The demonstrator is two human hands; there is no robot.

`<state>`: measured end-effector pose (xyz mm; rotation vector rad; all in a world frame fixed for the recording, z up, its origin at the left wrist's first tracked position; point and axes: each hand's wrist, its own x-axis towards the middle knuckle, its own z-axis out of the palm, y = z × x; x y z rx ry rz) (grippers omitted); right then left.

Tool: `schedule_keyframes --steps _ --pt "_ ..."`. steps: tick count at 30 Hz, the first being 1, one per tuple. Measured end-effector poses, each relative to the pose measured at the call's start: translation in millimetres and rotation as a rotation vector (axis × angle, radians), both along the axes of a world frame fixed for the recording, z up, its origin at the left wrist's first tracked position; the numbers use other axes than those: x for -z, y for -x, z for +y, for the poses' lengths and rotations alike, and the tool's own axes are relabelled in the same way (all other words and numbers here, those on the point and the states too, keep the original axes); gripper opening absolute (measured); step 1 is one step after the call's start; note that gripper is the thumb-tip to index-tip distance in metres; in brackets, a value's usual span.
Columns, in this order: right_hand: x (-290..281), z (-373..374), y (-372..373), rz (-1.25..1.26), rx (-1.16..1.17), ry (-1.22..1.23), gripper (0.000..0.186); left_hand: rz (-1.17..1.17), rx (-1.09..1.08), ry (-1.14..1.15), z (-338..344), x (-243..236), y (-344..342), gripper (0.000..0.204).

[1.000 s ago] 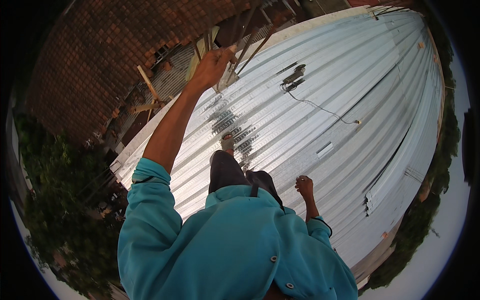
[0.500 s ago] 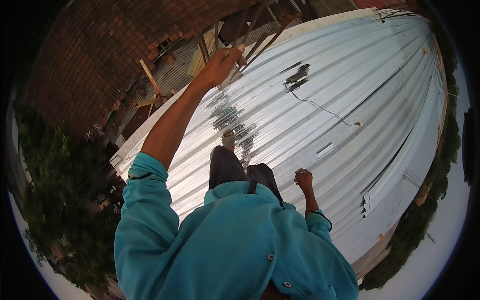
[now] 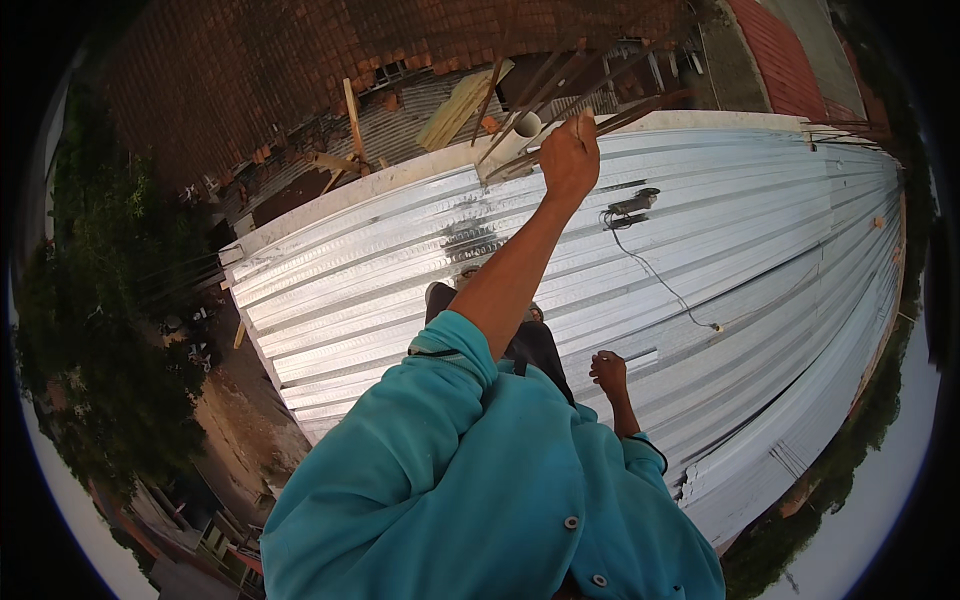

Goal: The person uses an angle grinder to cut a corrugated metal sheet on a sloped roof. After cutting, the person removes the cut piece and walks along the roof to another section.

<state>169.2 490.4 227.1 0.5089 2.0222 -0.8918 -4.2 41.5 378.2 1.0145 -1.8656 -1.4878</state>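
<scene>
My left hand [image 3: 570, 160] reaches forward at the roof's far edge. Its fingers are closed round one of the thin rusty steel bars [image 3: 640, 107] that stick up there. An upright white pipe [image 3: 524, 127] stands just left of that fist. Lower down on the right, my right hand [image 3: 608, 372] hangs over the corrugated metal roof sheets [image 3: 740, 240], its fingers curled in; whether anything is inside them is hidden. Ahead on the sheets lies a dark corded power tool [image 3: 632, 205]. My feet stand on the sheets, mostly hidden behind my left arm.
A pale concrete ledge [image 3: 330, 212] borders the far side of the roof. Past it are a clay tile roof [image 3: 270, 80], wooden planks [image 3: 466, 105] and a red roof [image 3: 780, 55]. A cable [image 3: 660, 275] runs over the sheets. Trees and lower ground lie left.
My left hand has shifted rightward along the roof edge among the bars. The view has turned, showing more of the left roof end and the white pipe. My right hand stays low and curled.
</scene>
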Motion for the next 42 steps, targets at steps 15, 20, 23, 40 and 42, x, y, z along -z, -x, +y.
schedule_keyframes --steps 15,20,23,40,42 --pt "6 40 69 0.149 -0.156 0.049 0.037 0.041 0.427 -0.118 -33 -3 -11 0.057" --pt "38 69 53 0.11 -0.322 0.07 0.022 0.021 0.284 -0.069 -17 -3 -7 0.056" --pt "50 103 74 0.07 -0.355 0.061 0.034 0.069 0.149 -0.029 -4 9 0 0.055" --pt "160 179 235 -0.006 -0.166 0.125 0.024 0.121 -0.135 -0.028 27 7 19 0.04" --pt "168 161 233 0.02 -0.228 0.13 0.026 0.152 -0.073 -0.02 16 12 14 0.04"
